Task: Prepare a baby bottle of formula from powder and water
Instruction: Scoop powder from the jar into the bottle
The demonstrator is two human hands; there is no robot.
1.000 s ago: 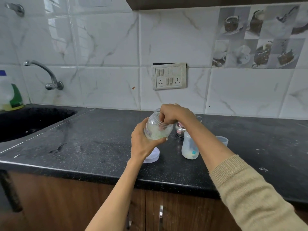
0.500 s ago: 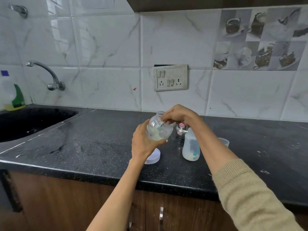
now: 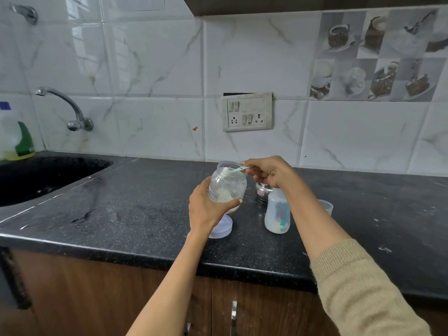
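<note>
Nearest the camera, wooden cabinet doors (image 3: 150,301) w/ a metal handle (image 3: 233,311) sat under the black speckled counter (image 3: 121,214). A white lid (image 3: 221,229) lay flat on the counter near its front edge, just below the L hand (image 3: 206,209). That hand was wrapped round the bottom & side of a clear jar (image 3: 228,186), held up off the counter & tilted, w/ pale powder in its lower part. R hand (image 3: 269,172), beige sleeve pushed back, pinched the handle of a light-green scoop (image 3: 236,170); scoop's bowl was at the jar's mouth w/ white powder in it. Baby bottle (image 3: 277,212) stood upright & uncapped on the counter just R of the jar, under the R forearm, w/ some pale stuff at its bottom. Behind it: a small steel container (image 3: 263,191), and a clear cup (image 3: 326,206) partly hidden by the arm. Far L, a dark sink (image 3: 48,175), a wall tap (image 3: 65,105) above it, a detergent bottle (image 3: 17,139) in the corner. On the tiled wall behind, a switch/socket plate (image 3: 246,112).
</note>
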